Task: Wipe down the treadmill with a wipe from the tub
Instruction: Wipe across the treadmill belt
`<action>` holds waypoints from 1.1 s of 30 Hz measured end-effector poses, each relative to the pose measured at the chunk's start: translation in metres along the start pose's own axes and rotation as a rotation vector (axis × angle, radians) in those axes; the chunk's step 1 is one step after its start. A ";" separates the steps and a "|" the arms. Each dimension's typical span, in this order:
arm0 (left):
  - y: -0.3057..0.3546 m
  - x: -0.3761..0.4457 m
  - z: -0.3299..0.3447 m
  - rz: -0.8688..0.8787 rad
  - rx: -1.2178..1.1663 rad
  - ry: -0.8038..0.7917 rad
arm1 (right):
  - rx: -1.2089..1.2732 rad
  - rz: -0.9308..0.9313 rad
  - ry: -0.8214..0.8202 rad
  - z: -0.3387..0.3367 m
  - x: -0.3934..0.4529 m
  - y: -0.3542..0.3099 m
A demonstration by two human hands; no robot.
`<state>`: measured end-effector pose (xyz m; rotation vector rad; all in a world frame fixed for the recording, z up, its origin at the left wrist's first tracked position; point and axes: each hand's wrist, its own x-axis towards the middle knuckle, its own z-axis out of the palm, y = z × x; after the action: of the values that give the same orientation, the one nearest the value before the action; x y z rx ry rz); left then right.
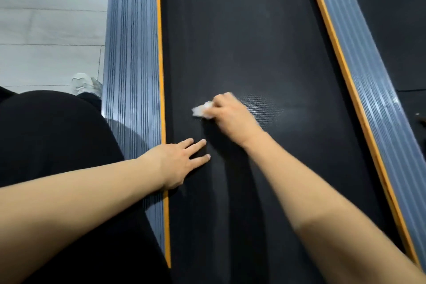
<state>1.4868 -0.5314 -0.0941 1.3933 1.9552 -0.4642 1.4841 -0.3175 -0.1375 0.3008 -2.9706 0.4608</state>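
the right hand (230, 115) has its grip curled round a crumpled white wipe (202, 110), pressed onto the black treadmill belt (242, 30) a little left of the belt's middle. the wipe pokes out on the hand's left, toward the orange-edged left side rail (131, 53). the belt's long axis runs away from the person, with most of it lying beyond the wipe. the left hand (177, 163) lies flat, fingers spread, holding nothing, nearer the body at the rail's edge. the tub is not in sight.

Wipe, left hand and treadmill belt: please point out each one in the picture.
wipe (202, 110), head view, on the crumpled white part showing beside the right hand.
left hand (178, 163), head view, on its back.
treadmill belt (242, 41), head view, on bare black surface.
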 end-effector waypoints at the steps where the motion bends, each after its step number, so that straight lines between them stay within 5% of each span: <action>1: 0.003 -0.001 0.000 0.000 -0.003 0.010 | -0.030 0.157 0.006 -0.008 -0.009 0.022; 5: 0.013 -0.004 0.000 -0.016 -0.004 0.047 | -0.132 0.705 0.153 -0.025 -0.026 0.055; 7: 0.011 -0.004 0.003 -0.023 -0.006 0.035 | -0.111 0.557 0.162 -0.014 -0.001 0.012; 10: 0.010 -0.002 0.009 -0.030 -0.015 0.019 | 0.079 0.083 -0.006 0.019 0.022 -0.071; 14: 0.005 -0.005 0.008 -0.025 -0.040 0.019 | 0.045 -0.243 -0.057 0.022 0.031 -0.057; 17: 0.005 -0.006 0.001 -0.014 -0.028 0.094 | -0.121 0.062 0.153 0.010 0.025 0.008; 21: 0.005 -0.004 -0.006 -0.028 -0.040 0.251 | -0.158 0.651 0.180 -0.008 0.016 0.056; 23: 0.006 -0.002 -0.008 -0.038 -0.032 0.282 | -0.151 0.553 0.223 -0.004 0.035 0.024; 26: 0.007 0.004 -0.004 -0.105 -0.011 0.313 | 0.016 0.169 0.154 0.027 0.054 -0.042; 29: 0.003 0.005 -0.001 -0.122 -0.012 0.326 | 0.061 -0.048 0.082 0.032 0.053 -0.033; 31: -0.001 0.006 0.002 -0.113 0.000 0.324 | -0.034 -0.080 0.075 0.020 0.044 0.004; 33: -0.004 0.010 0.003 -0.108 0.027 0.337 | -0.137 0.082 0.140 0.007 0.022 0.057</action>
<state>1.4820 -0.5280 -0.1036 1.4625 2.3103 -0.3209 1.4499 -0.2704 -0.1573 0.1274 -2.8669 0.2723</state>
